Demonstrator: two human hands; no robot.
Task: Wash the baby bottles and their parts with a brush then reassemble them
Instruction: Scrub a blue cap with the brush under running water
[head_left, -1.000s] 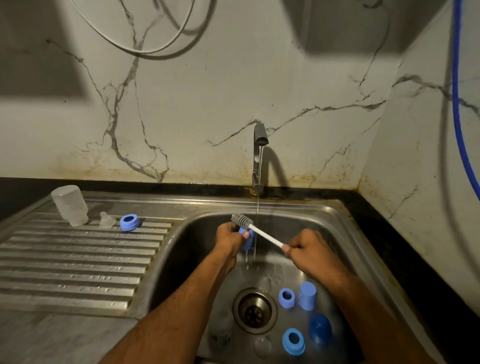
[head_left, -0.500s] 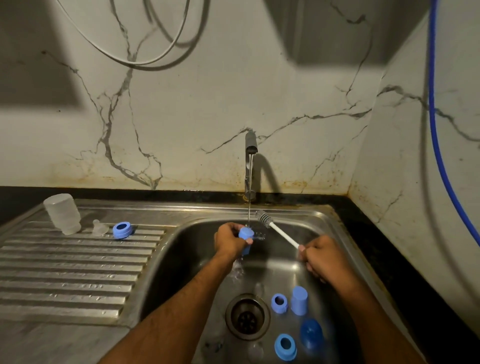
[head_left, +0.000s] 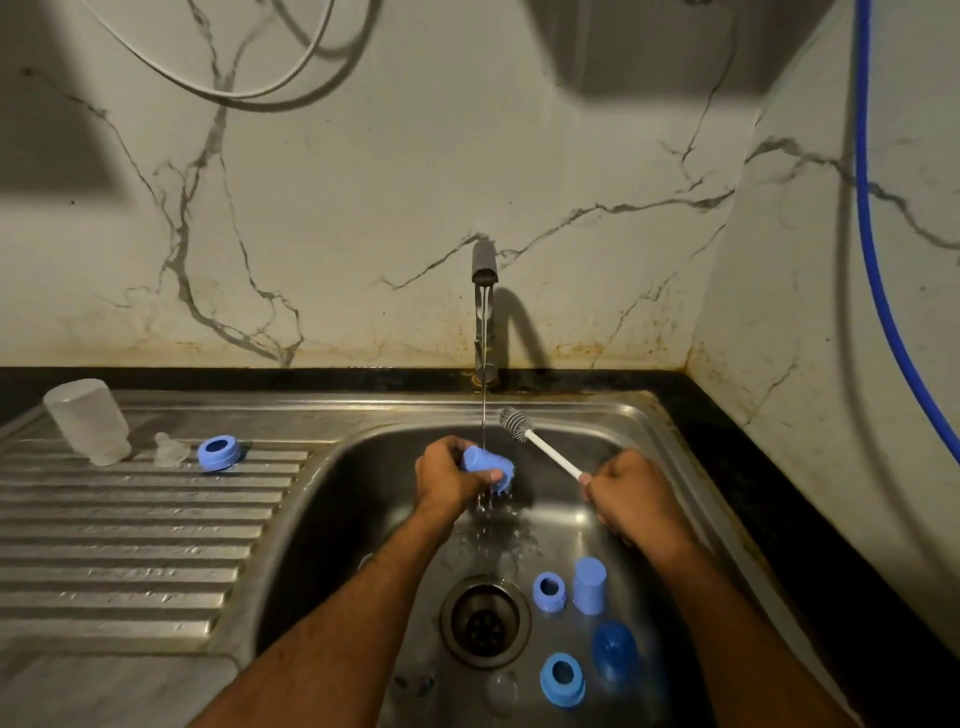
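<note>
The left hand (head_left: 447, 475) reaches over the sink (head_left: 639, 415), fingers curled round a blue cap (head_left: 485, 461) held tilted under the tap's (head_left: 484, 270) thin stream, water dripping off it; the right hand (head_left: 631, 499), a fist apart to the right, grips the white handle of the brush (head_left: 540, 444), grey bristles pointing up and left, just beside the stream; blue parts lie by the drain (head_left: 485, 621); a clear bottle (head_left: 85, 421), a teat (head_left: 169, 449) and a blue ring (head_left: 219, 452) sit on the drainboard (head_left: 130, 545).

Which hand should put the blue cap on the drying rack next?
Probably the left hand. It grips the blue cap under the tap's stream and is nearer the draining board. The right hand is busy holding the brush.
</note>
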